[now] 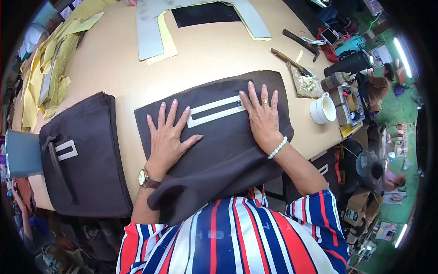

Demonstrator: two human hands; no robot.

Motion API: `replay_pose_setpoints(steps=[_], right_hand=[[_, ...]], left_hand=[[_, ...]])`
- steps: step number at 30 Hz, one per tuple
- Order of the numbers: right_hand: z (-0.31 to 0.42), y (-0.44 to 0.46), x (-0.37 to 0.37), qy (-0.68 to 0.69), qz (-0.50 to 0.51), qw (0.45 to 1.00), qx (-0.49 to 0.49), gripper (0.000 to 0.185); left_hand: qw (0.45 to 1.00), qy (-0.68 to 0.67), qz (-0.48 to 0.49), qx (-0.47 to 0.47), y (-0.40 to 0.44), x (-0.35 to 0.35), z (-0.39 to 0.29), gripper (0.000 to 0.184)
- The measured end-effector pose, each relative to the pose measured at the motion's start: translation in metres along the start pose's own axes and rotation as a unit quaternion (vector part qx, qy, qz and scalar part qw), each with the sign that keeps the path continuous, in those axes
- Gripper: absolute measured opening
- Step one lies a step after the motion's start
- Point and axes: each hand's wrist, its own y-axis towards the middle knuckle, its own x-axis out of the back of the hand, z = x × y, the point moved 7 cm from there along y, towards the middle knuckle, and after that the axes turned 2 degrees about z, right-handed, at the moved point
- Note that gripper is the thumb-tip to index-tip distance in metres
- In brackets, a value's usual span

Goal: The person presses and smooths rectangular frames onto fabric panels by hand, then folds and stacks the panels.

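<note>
Head view: a sheet of dark cloth (219, 144) lies on the worktop (228, 52) directly before the person, its near part bunched in a fold at the near edge. A pale rectangular frame (216, 117) sits on it between the hands, slanting toward the far right; whether it is fixed down I cannot tell. The left hand (166, 139) rests at the frame's left end, its grip spread wide with nothing grasped; the right hand (263, 116) lies palm down by the right end, its grip likewise splayed and holding nothing. Uneven pressure could ruck the cloth or pull the frame crooked, and the fold's weight might drag the sheet nearer if both palms lifted. A wide swing of the right arm could knock the white cup (319, 112); a sliding left forearm might catch the stack of dark cloth (91, 137) at left.
</note>
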Motion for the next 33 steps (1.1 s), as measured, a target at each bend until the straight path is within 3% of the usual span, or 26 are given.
replay_pose_setpoints(steps=[5,15,33], right_hand=[[0.005,-0.003,0.002,-0.017,0.003,1.0,0.004,0.061],[0.021,-0.005,0.014,0.026,-0.011,0.999,0.02,0.059],[0.095,0.004,0.064,0.088,-0.075,0.989,0.097,0.057]], left_hand=[[0.996,0.03,0.058,0.061,-0.028,0.014,0.004,0.086],[0.987,-0.024,0.136,0.088,-0.081,0.025,-0.004,0.097],[0.984,-0.01,0.136,0.116,-0.116,0.032,0.002,0.099]])
